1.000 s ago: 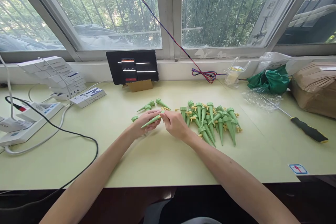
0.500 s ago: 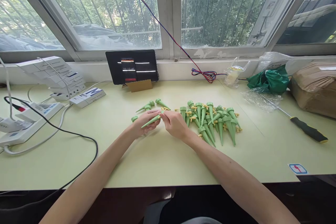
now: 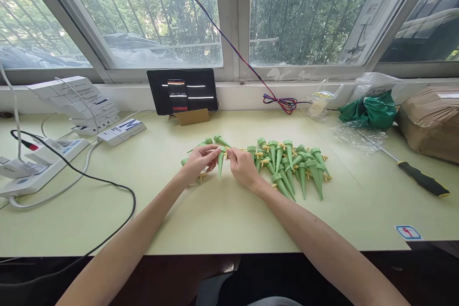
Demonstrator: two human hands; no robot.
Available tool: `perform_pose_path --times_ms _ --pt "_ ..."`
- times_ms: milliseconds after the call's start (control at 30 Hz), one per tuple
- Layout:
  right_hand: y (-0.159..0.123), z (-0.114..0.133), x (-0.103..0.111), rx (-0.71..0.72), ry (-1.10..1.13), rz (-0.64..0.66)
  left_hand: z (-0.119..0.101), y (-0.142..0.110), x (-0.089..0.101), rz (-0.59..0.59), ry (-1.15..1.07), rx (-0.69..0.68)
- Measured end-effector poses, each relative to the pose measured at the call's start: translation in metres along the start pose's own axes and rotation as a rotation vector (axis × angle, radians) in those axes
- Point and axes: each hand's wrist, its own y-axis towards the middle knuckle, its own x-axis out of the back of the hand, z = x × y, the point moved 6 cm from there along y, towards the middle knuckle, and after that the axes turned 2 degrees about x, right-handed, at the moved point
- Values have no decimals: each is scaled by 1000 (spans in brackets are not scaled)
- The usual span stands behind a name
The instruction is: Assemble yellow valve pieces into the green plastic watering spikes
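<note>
My left hand (image 3: 198, 161) and my right hand (image 3: 244, 167) meet over the pale green table (image 3: 215, 210), both pinching the top of one green cone-shaped spike (image 3: 220, 165) that hangs point down between them. A small yellow part shows at its top by my right fingertips. Right of my right hand lies a pile of green spikes with yellow fittings (image 3: 290, 165). Behind my hands lie two loose green spikes (image 3: 215, 141), and a green cap (image 3: 183, 161) sits just left of my left hand.
A tablet with a phone timer (image 3: 182, 91) leans on the sill behind. Power strips, boxes and cables (image 3: 53, 153) fill the left side. A screwdriver (image 3: 419, 179), plastic bags (image 3: 367, 110) and a brown parcel (image 3: 430, 119) lie at the right.
The spike lay slanted across my left hand, tip to the lower left. Now it hangs upright, point down, and both hands have risen slightly and pinch its top.
</note>
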Motion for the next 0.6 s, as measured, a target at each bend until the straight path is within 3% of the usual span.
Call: perform_pose_path --times_ms 333,600 --pt "-2 -1 0 -43 -75 72 -10 0 6 5 306 -69" --pt "-2 0 8 -83 -62 32 -8 2 7 93 539 -99"
